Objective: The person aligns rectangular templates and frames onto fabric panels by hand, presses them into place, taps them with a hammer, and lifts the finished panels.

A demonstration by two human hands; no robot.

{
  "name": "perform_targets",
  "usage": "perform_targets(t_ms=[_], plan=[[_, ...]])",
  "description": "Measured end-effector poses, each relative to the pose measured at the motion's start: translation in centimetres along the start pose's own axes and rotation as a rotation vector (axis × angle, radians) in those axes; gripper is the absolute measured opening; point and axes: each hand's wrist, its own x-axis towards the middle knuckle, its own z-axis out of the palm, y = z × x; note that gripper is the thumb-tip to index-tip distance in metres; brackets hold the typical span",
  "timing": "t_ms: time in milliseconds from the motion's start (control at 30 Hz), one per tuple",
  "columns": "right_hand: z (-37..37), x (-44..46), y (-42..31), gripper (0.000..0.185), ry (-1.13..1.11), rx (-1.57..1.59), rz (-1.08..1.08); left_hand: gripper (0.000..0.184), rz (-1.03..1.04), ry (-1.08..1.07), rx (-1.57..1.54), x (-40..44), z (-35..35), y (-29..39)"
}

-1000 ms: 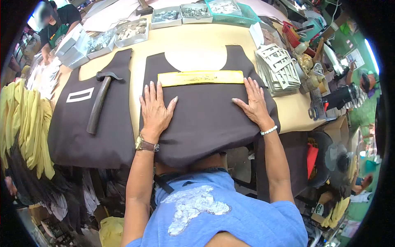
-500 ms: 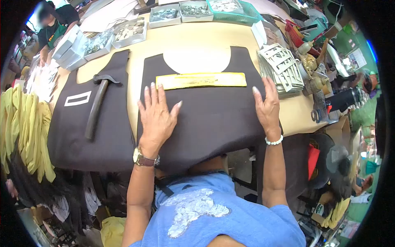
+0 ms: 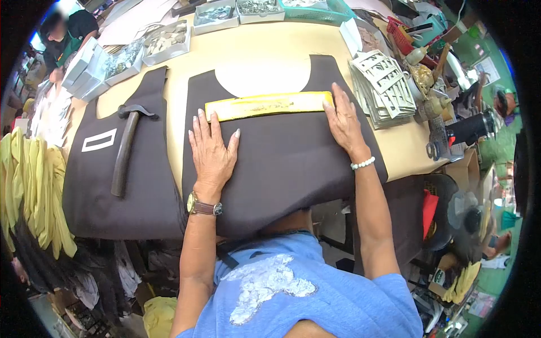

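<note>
A dark cloth piece with a scooped neckline lies on the table. Across its upper part runs a yellow strip with a dark smudge along its middle. My left hand rests flat on the cloth, fingers spread, fingertips at the strip's left end. At the other end is my right hand, its fingers extended and its thumb touching the strip's right tip. To the left, a hammer lies on a second dark cloth piece, beside a white rectangular frame.
Boxes of small metal parts line the table's far side. A stack of cut-out white cards stands at the right, near a red basket. Yellow cloths hang at the left. Another person sits at far left.
My right hand has moved left and up, from beside the strip onto its right end. My left hand has shifted slightly and stays at the left end. The view has tilted a little.
</note>
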Motion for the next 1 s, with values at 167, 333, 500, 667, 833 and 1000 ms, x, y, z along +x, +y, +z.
perform_targets(t_ms=[167,333,500,667,833,1000], plan=[[0.4,1.0,0.5,0.057,0.089,-0.006,-0.055,0.068,0.023,0.051,-0.049,-0.3,0.1,-0.2],[-1.3,-0.4,-1.0,0.049,0.191,0.200,0.003,0.071,-0.002,0.044,-0.037,-0.3,0.1,-0.3],[-0.5,-1.8,-1.6,0.046,0.182,0.325,0.189,0.073,-0.016,0.091,-0.039,-0.4,-0.9,0.1],[-0.2,-1.7,-0.6,0.040,0.238,0.429,0.170,0.068,-0.017,0.160,-0.126,-0.2,-1.3,0.1],[0.2,-1.4,0.4,0.032,0.299,0.513,0.261,0.064,-0.068,0.177,-0.150,-0.3,-1.5,-0.2],[-0.3,-1.7,-0.7,0.033,0.312,0.351,0.213,0.063,-0.059,0.184,-0.108,-0.2,-1.7,-0.2]])
